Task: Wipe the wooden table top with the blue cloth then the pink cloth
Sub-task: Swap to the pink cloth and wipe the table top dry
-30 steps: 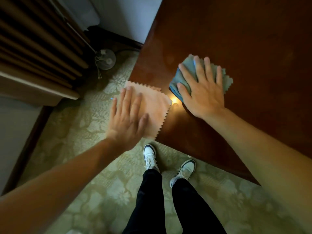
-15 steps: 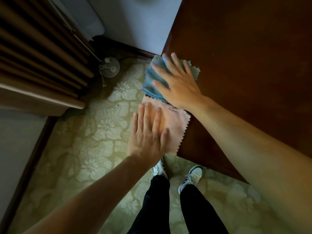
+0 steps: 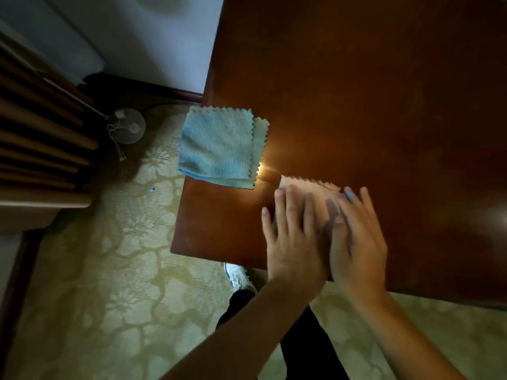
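The folded blue cloth (image 3: 219, 148) lies alone at the left edge of the dark wooden table top (image 3: 370, 91), partly overhanging the edge. The pink cloth (image 3: 310, 187) lies flat on the table near the front corner. My left hand (image 3: 295, 239) presses on it with straight fingers. My right hand (image 3: 356, 239) lies beside the left, fingers straight, also on the pink cloth. Most of the pink cloth is hidden under both hands; only its zigzag far edge shows.
A patterned green carpet (image 3: 109, 283) covers the floor to the left of and below the table. A small round fan base (image 3: 127, 128) stands on the floor by slatted wooden furniture (image 3: 41, 138). My legs and a white shoe (image 3: 237, 275) show at the table's front edge.
My right hand let go of the blue cloth, which now lies alone at the left edge. Both hands have come onto the pink cloth, which slid rightwards onto the table.
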{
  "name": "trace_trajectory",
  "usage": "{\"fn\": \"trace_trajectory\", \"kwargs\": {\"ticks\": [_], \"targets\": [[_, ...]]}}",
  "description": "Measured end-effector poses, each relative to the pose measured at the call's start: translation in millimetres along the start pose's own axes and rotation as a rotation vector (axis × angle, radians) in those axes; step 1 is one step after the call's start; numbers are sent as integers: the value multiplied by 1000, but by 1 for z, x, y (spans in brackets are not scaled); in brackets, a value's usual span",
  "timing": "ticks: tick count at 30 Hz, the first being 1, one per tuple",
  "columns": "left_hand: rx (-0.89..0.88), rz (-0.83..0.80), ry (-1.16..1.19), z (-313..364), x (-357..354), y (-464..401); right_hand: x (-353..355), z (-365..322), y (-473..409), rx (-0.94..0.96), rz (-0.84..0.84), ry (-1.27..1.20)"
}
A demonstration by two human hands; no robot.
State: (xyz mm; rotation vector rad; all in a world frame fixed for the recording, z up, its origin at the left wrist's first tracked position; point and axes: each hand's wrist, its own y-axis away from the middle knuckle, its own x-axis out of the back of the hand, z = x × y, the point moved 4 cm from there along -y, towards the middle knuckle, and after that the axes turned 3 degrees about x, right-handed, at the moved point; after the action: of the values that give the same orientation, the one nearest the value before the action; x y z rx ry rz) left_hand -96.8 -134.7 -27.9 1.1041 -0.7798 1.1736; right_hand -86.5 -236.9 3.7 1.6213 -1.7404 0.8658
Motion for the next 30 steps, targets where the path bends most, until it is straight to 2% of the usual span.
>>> {"fn": "trace_trajectory", "kwargs": {"ticks": [3, 5, 7, 11, 14, 18, 25, 28, 30], "targets": [[-49, 201, 169, -39, 41, -13, -15, -9, 2, 142, -89, 69], [-28, 307, 154, -77, 67, -42, -33, -20, 1, 337, -195, 184], [13, 347, 76, -105, 89, -84, -48, -24, -5, 438, -286, 368], [32, 289, 16, -131, 109, -162, -63, -18, -37, 433, -355, 501], [21, 219, -33, -134, 103, -188, -67, -13, -92, 345, -325, 537], [50, 211, -46, -135, 92, -191, -72, -21, -135, 273, -265, 552], [86, 191, 28, -135, 92, -191, -74, -26, -51, 423, -384, 514], [89, 185, 45, -136, 92, -191, -72, -23, -89, 457, -429, 507], [97, 180, 48, -137, 92, -191, -69, -15, -141, 358, -395, 514]]}}
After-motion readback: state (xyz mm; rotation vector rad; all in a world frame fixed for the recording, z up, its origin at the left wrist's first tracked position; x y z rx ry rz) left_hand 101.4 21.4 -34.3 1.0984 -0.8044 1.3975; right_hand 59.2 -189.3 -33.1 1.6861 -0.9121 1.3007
